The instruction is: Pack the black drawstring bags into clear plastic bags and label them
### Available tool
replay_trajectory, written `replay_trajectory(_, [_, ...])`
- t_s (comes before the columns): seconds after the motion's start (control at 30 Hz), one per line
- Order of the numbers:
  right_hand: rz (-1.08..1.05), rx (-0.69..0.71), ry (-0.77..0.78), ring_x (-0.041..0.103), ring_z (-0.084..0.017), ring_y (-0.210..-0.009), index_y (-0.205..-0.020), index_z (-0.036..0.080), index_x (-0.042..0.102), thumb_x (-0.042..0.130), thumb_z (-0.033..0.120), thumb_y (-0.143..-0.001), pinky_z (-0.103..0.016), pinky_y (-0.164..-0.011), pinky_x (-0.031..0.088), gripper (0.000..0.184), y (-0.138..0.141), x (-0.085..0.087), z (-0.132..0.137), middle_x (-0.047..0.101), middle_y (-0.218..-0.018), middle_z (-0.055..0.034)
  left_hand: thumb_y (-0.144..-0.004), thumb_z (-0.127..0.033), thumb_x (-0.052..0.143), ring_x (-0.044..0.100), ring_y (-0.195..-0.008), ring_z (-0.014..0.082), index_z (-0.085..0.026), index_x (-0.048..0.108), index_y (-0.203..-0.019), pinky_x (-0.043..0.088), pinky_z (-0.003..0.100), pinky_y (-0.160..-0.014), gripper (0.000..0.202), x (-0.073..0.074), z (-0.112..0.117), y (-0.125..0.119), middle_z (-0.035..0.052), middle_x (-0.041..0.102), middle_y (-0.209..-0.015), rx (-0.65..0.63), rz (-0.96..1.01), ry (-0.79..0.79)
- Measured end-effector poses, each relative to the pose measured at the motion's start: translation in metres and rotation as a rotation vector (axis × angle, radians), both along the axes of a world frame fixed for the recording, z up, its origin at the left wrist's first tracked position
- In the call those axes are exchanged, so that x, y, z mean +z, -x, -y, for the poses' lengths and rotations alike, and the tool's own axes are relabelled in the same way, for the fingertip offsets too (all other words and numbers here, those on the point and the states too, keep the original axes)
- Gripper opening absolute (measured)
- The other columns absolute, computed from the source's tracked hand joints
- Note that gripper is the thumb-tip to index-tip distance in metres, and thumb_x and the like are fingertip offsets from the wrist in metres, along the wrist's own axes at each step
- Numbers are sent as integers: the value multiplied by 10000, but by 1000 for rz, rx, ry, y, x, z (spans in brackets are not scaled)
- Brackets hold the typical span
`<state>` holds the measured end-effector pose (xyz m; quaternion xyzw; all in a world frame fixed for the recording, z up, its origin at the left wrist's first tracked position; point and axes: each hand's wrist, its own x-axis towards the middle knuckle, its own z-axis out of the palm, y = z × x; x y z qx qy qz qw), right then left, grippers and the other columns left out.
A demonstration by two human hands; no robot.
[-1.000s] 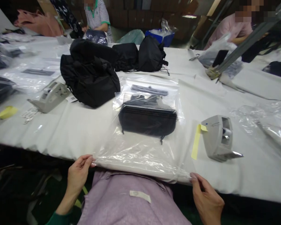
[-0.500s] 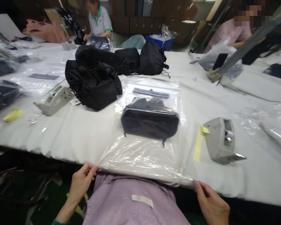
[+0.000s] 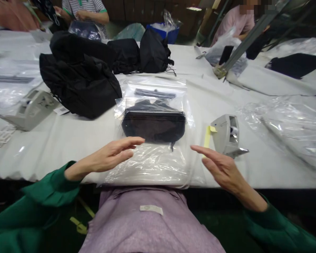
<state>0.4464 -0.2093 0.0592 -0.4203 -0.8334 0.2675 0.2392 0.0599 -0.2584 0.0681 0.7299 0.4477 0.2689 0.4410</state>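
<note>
A clear plastic bag (image 3: pixel 152 165) lies flat on the white table (image 3: pixel 68 144) in front of me, with a folded black pouch (image 3: pixel 153 125) inside it. My left hand (image 3: pixel 113 156) hovers over the bag's near left part, fingers stretched out and holding nothing. My right hand (image 3: pixel 221 167) is held just right of the bag, fingers extended, empty too. A grey tape dispenser (image 3: pixel 226 135) with a yellow strip of tape (image 3: pixel 207 137) stands just beyond my right hand.
A pile of black bags (image 3: pixel 79 80) sits at the back left, more black bags (image 3: pixel 152 54) behind. A second tape dispenser (image 3: pixel 28 109) stands at left. Loose clear plastic (image 3: pixel 287 126) covers the right. Two other people work at the table's far side.
Both hands let go of the bag's near edge and rose over the table, fingers spread. The view has tilted and shifted left.
</note>
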Motion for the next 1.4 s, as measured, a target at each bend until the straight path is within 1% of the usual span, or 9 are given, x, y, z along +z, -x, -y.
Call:
replay_trajectory(0.1, [-27, 301, 18, 614, -224, -1179, -1276, 196, 619, 432, 359, -995, -374, -1041, 488, 375, 51, -6, -36, 652, -1279, -81, -1002, -423, 370, 382, -1393, 234, -202, 416, -1432, 305, 401, -1161, 487, -24, -52, -30, 108, 404, -1520, -244, -241, -141])
replay_trajectory(0.2, [31, 444, 8, 621, -220, -1165, -1290, 185, 609, 424, 334, -1008, -380, -1038, 492, 369, 73, -39, -59, 651, -1280, -95, -1010, -422, 339, 313, -1433, 239, -199, 335, -1484, 283, 391, -1164, 524, -63, -75, -30, 126, 318, -1565, -397, -416, -175])
replay_trajectory(0.33, [134, 567, -35, 587, -251, -1207, -1309, 156, 587, 439, 322, -1005, -426, -1055, 477, 377, 67, -82, -78, 625, -1308, -128, -1000, -449, 357, 264, -1453, 260, -251, 277, -1513, 240, 398, -1174, 556, -98, -77, -9, 96, 236, -1600, -475, -485, -182])
replay_trajectory(0.67, [190, 647, 8, 513, -217, -1294, -1452, 162, 419, 444, 269, -998, -394, -1099, 434, 467, 16, -138, -112, 541, -1409, -115, -921, -431, 554, 306, -1437, 257, -254, 319, -1502, 270, 382, -1178, 651, -138, -63, 59, 108, 278, -1577, -435, -350, -137])
replay_trajectory(0.87, [180, 617, 57, 508, -208, -1298, -1438, 178, 447, 401, 287, -1013, -386, -1110, 416, 441, 17, -141, -116, 552, -1401, -96, -900, -481, 568, 281, -1447, 267, -243, 281, -1516, 215, 413, -1192, 719, -131, -71, 58, 102, 284, -1577, -480, -380, -60])
replay_trajectory(0.97, [209, 581, 78, 491, -238, -1311, -1457, 158, 414, 440, 383, -1001, -423, -1113, 401, 510, 24, -117, -105, 527, -1420, -131, -945, -481, 483, 342, -1419, 270, -216, 346, -1487, 264, 413, -1163, 619, -108, -75, 43, 114, 345, -1552, -425, -424, 17])
replay_trajectory(1.1, [340, 597, -22, 279, -382, -1420, -1509, 146, 303, 656, 616, -809, -626, -1145, 215, 914, 24, -80, -62, 316, -1541, -207, -924, -560, 483, 419, -1365, 292, -185, 293, -1504, 325, 418, -1113, 716, -79, -63, 11, 148, 398, -1518, -242, -482, -37])
replay_trajectory(1.23, [473, 530, -221, 360, -423, -1368, -1405, 147, 465, 684, 263, -825, -705, -1066, 263, 630, 14, -84, -25, 364, -1504, -249, -838, -696, 506, 283, -1425, 372, -170, 194, -1533, 251, 512, -1130, 926, -85, -48, -21, 196, 275, -1567, -238, -562, -81])
replay_trajectory(1.4, [270, 402, -367, 640, -252, -1095, -1082, 155, 641, 417, -13, -829, -520, -1016, 453, 377, 7, -84, -27, 690, -1141, -166, -624, -753, 678, 198, -1419, 491, -209, 164, -1540, 169, 652, -1101, 1183, -90, -25, -40, 247, 190, -1577, -295, -706, -110])
